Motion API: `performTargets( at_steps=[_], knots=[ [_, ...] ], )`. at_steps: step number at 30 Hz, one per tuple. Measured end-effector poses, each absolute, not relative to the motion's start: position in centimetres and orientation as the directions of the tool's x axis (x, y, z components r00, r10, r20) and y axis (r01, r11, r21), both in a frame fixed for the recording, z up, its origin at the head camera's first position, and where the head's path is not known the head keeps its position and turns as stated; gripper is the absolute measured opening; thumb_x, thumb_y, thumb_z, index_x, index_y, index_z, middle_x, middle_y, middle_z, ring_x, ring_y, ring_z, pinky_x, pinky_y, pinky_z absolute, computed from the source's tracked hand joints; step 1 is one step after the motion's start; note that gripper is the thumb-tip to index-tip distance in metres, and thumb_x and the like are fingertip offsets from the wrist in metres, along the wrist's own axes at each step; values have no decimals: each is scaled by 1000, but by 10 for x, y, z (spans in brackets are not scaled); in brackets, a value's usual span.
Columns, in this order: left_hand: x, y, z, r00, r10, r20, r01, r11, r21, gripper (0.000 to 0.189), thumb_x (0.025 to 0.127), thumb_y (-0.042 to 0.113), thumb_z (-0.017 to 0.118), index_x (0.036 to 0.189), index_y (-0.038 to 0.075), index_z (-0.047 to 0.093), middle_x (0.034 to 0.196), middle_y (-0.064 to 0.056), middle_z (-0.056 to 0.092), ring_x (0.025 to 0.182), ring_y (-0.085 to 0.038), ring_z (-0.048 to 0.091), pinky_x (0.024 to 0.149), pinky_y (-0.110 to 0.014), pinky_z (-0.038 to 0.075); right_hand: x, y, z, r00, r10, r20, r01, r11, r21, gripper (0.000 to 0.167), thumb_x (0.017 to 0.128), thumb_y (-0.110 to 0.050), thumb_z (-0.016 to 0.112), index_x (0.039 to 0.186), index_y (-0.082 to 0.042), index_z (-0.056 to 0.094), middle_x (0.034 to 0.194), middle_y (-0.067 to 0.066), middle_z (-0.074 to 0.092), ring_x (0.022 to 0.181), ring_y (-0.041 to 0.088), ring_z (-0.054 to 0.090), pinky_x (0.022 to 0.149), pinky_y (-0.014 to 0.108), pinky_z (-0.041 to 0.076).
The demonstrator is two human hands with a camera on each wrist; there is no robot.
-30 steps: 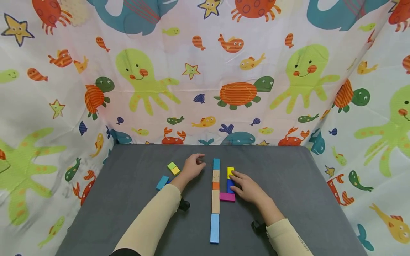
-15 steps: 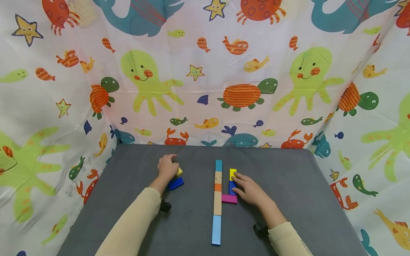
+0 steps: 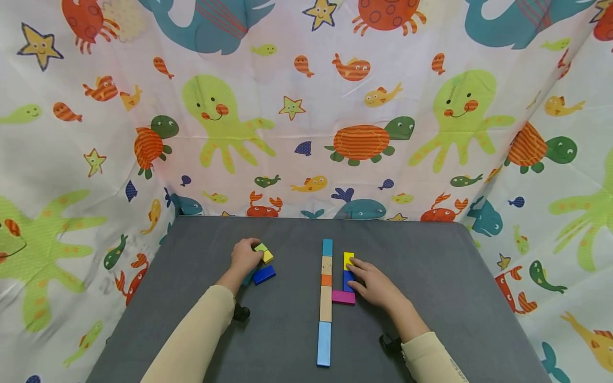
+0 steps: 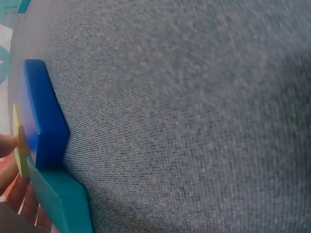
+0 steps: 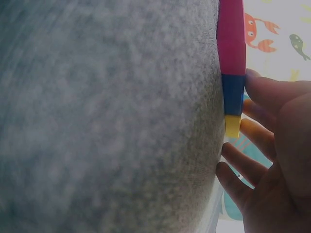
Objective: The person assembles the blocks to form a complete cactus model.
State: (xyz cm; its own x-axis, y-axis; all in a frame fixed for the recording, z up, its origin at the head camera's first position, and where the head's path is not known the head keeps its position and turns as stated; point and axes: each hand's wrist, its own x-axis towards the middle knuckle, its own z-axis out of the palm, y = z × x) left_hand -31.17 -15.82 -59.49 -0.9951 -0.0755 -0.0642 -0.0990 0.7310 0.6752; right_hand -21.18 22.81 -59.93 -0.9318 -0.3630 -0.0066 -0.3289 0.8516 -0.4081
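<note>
My left hand [image 3: 245, 259] is over a small group of blocks on the left, its fingertips beside a light green block [image 3: 261, 248] and a yellow block [image 3: 267, 257]. A blue block [image 3: 264, 275] lies just nearer, touching a teal block [image 4: 60, 199] in the left wrist view. The hand partly covers the teal one in the head view. On the right, my right hand [image 3: 375, 284] rests its fingertips against a yellow block [image 3: 348, 260] and a dark blue block [image 3: 347, 279], standing in line above a magenta block [image 3: 343, 297]. Its fingers are loosely spread.
A straight column runs down the middle of the grey table [image 3: 412, 250]: a teal block [image 3: 328, 247], wooden blocks [image 3: 325, 303], an orange block [image 3: 326, 280] and a light blue block [image 3: 323, 346]. The magenta block touches its side. A patterned curtain [image 3: 297, 143] hangs behind.
My left hand has moved left from beside the column to the loose blocks, then drawn back slightly, uncovering the light green one. My right hand has stayed at the yellow and dark blue blocks.
</note>
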Motion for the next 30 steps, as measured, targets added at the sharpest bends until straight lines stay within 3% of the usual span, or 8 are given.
performTargets(
  at_steps=[4, 12, 17, 24, 30],
  knots=[
    [-311, -157, -594, -994, -81, -72, -109, 755, 647, 44, 92, 21, 67, 132, 4, 65, 129, -18, 64, 117, -36, 55, 102, -55, 41, -212, 228, -599, -930, -368, -1, -336, 850, -407, 57, 100, -35, 63, 150, -12, 50, 161, 12, 38, 144, 37, 41, 114, 54, 37],
    [-312, -156, -592, -967, -205, -153, -253, 690, 678, 39, 91, 21, 65, 127, 6, 69, 127, -17, 66, 116, -36, 55, 102, -56, 35, -212, 228, -600, -931, -366, -4, -333, 851, -407, 57, 100, -36, 63, 150, -13, 50, 161, 11, 38, 144, 35, 41, 114, 54, 37],
    [-312, -159, -592, -950, -245, -195, -309, 629, 713, 35, 94, 22, 64, 124, 5, 71, 126, -17, 66, 117, -36, 54, 102, -53, 39, -212, 229, -600, -930, -367, -2, -335, 851, -406, 58, 99, -36, 63, 150, -13, 50, 161, 10, 38, 144, 35, 41, 114, 54, 36],
    [-310, -162, -593, -953, -270, -136, -283, 637, 717, 36, 98, 20, 59, 128, 2, 67, 124, -20, 64, 112, -35, 56, 94, -49, 48, -212, 230, -601, -928, -374, 5, -344, 849, -402, 57, 99, -36, 63, 150, -13, 50, 161, 10, 39, 144, 35, 42, 114, 54, 37],
    [-313, -167, -594, -972, -214, -96, -217, 661, 719, 43, 91, 14, 63, 132, 3, 65, 133, -21, 56, 118, -36, 52, 101, -51, 46, -212, 229, -600, -929, -370, -11, -334, 851, -404, 58, 100, -39, 62, 151, -15, 49, 162, 9, 37, 145, 33, 40, 115, 53, 36]
  ],
)
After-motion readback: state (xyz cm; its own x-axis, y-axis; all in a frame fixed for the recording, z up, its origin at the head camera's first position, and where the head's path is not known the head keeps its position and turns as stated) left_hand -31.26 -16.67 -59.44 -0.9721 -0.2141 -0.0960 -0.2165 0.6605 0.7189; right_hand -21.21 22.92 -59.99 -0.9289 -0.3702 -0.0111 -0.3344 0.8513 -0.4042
